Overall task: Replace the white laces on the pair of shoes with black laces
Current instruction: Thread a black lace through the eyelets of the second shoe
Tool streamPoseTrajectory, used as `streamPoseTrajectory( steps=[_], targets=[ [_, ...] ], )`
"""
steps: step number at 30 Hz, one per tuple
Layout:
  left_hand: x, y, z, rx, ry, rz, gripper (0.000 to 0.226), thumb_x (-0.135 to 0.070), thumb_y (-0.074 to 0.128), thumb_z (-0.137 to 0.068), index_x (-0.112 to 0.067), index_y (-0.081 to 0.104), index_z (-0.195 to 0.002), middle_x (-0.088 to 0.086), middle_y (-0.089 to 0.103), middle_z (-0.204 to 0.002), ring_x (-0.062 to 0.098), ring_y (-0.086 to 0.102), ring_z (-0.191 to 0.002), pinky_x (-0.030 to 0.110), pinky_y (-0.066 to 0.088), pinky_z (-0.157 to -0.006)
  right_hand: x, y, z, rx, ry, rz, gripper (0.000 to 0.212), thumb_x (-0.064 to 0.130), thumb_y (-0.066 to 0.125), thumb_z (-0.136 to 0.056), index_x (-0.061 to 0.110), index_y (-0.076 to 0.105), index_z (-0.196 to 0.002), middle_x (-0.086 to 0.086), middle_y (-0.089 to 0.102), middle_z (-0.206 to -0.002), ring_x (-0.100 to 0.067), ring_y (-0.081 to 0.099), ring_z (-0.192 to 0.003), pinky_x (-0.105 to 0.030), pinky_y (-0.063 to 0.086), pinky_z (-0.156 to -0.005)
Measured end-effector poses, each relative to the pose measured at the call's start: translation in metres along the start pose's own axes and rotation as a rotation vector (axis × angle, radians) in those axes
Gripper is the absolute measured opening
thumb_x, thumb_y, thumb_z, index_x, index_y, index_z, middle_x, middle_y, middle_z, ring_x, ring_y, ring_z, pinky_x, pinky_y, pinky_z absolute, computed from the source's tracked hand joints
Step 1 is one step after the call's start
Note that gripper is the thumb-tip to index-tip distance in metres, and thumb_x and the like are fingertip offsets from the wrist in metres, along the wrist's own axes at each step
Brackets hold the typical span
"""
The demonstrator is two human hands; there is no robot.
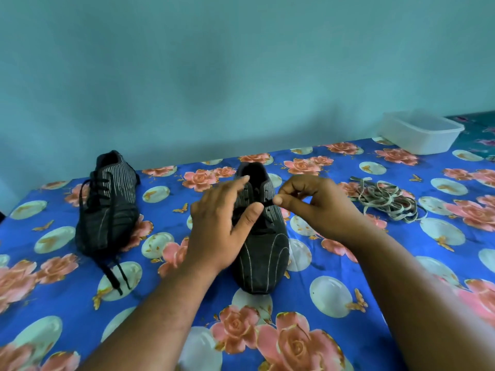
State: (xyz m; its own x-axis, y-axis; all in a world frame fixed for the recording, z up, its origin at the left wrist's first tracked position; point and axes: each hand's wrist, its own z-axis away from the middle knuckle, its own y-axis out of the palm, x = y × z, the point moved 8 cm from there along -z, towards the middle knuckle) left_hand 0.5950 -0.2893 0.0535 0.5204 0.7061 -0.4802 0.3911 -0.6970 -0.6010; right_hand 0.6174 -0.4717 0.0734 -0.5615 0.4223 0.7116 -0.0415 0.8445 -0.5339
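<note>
Two dark striped shoes stand on a blue flowered cloth. The left shoe [108, 202] carries a black lace [112, 274] whose loose ends trail toward me. The right shoe [261, 253] is in the middle, toe toward me. My left hand [222, 223] rests over its left side and eyelets, fingers spread, holding nothing that I can see. My right hand [313, 202] hovers at the shoe's right eyelets, thumb and fingers pinched on the end of a black lace [267, 203]. A pile of white laces [388, 200] lies to the right.
A white plastic container [420, 135] stands at the back right near the wall. The blue flowered cloth [321, 303] covers the whole surface. A teal wall rises right behind the shoes.
</note>
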Motion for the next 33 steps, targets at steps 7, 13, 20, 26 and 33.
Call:
streamPoseTrajectory(
  steps=[7, 13, 20, 26, 33],
  targets=[
    [-0.016, -0.001, -0.002, -0.034, 0.186, -0.049, 0.030, -0.048, 0.054, -0.101, -0.028, 0.076, -0.096, -0.016, 0.071, -0.094, 0.013, 0.058, -0.098, 0.047, 0.041, -0.083, -0.004, 0.009, 0.000, -0.009, -0.038, -0.076, 0.031, 0.042, 0.077, -0.081, 0.012, 0.073, -0.081, -0.002, 0.068, -0.077, -0.022, 0.061, -0.074, -0.032, 0.049, -0.068],
    [-0.010, 0.002, -0.002, -0.061, 0.119, -0.034, 0.021, -0.042, 0.059, -0.094, -0.026, 0.071, -0.087, -0.016, 0.067, -0.093, 0.013, 0.057, -0.098, 0.047, 0.040, -0.084, -0.012, 0.009, -0.002, -0.005, -0.004, -0.091, 0.017, 0.039, 0.076, -0.083, 0.022, 0.076, -0.084, 0.002, 0.069, -0.084, -0.022, 0.063, -0.082, -0.037, 0.051, -0.075],
    [-0.009, 0.003, -0.004, -0.068, 0.101, -0.020, 0.029, -0.052, 0.060, -0.093, -0.030, 0.078, -0.101, -0.015, 0.063, -0.109, 0.013, 0.058, -0.109, 0.041, 0.037, -0.088, -0.017, 0.018, -0.001, 0.027, 0.025, -0.041, 0.005, 0.027, 0.074, -0.091, 0.022, 0.075, -0.089, 0.006, 0.069, -0.086, -0.011, 0.062, -0.083, -0.027, 0.050, -0.076],
    [-0.006, 0.003, -0.005, -0.108, 0.074, 0.003, 0.020, -0.046, 0.066, -0.088, -0.030, 0.078, -0.092, -0.014, 0.061, -0.104, 0.013, 0.056, -0.106, 0.039, 0.038, -0.086, -0.022, 0.016, -0.002, -0.062, 0.116, -0.142, 0.010, 0.027, 0.079, -0.086, 0.022, 0.073, -0.081, 0.011, 0.069, -0.078, -0.003, 0.058, -0.073, -0.017, 0.045, -0.069],
    [0.003, 0.013, -0.010, -0.045, -0.106, 0.056, 0.019, -0.049, 0.068, -0.084, -0.034, 0.077, -0.088, -0.018, 0.057, -0.116, 0.010, 0.045, -0.120, 0.028, 0.023, -0.088, -0.025, 0.013, -0.002, -0.119, 0.156, -0.125, 0.006, 0.028, 0.076, -0.089, 0.023, 0.076, -0.087, 0.007, 0.073, -0.087, -0.009, 0.065, -0.083, -0.022, 0.050, -0.073]
  ],
)
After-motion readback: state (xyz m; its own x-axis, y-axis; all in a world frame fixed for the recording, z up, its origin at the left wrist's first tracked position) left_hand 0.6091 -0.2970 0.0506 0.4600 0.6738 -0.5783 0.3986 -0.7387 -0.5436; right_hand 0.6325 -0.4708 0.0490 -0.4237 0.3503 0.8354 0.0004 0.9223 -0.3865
